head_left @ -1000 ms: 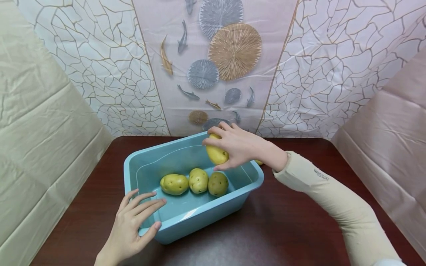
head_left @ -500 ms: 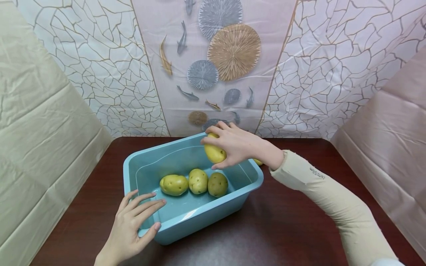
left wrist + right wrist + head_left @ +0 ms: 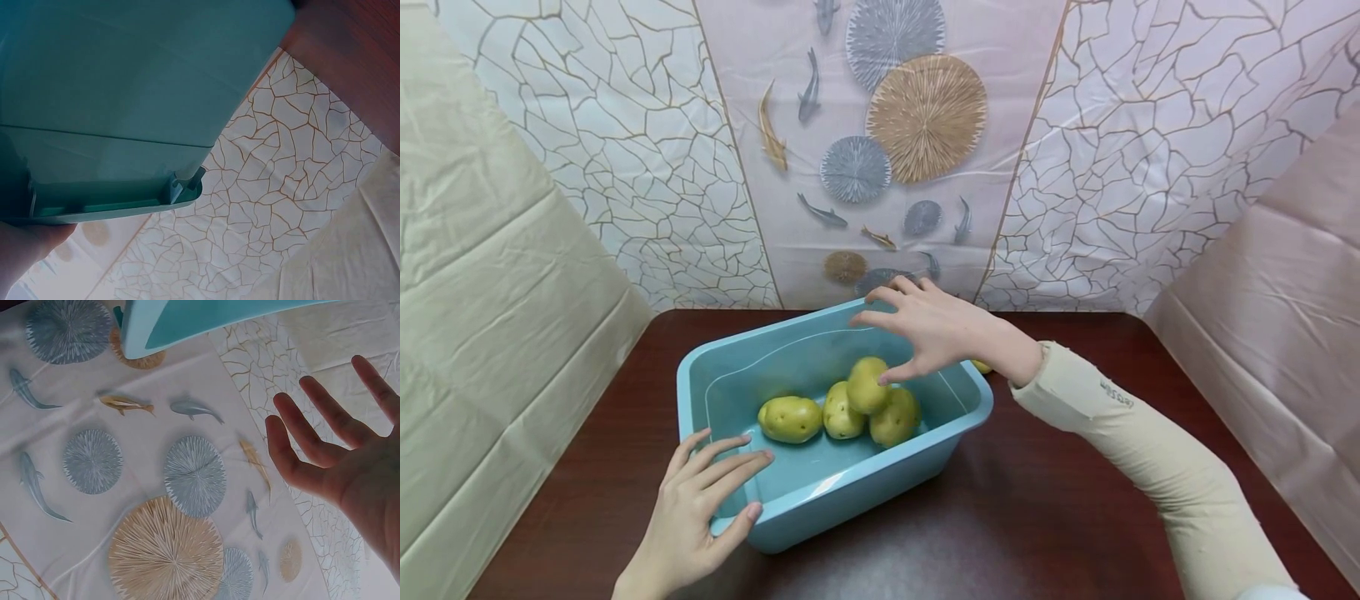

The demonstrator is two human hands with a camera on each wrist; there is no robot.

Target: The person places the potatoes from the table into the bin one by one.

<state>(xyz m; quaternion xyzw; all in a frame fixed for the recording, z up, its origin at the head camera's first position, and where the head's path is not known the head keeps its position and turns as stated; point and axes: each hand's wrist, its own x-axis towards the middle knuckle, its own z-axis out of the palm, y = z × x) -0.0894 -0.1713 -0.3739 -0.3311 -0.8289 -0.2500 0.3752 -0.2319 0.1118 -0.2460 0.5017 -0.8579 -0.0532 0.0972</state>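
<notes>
In the head view a light blue plastic bin (image 3: 820,521) stands on the table with several yellow-green potatoes in it. One potato (image 3: 790,419) lies at the left, and another potato (image 3: 840,417) lies beside a darker potato (image 3: 897,421). A further potato (image 3: 867,386) overlaps these last two from above, just below my right hand (image 3: 932,329). That hand hovers over the bin's far right side with spread fingers and holds nothing; its thumb tip overlaps the upper potato. My left hand (image 3: 696,500) rests at the near left corner of the rim, fingers extended over the inside.
Behind the bin's right end, a small piece of a yellow object (image 3: 982,367) shows past the right wrist. The dark reddish table (image 3: 1037,500) is bordered by patterned cloth (image 3: 1075,208) at the back and plain cloth at both sides.
My right hand has let go of the potato it gripped, and that potato has dropped lower into the bin, over the others. The darker potato has shifted slightly. My left hand stays put.
</notes>
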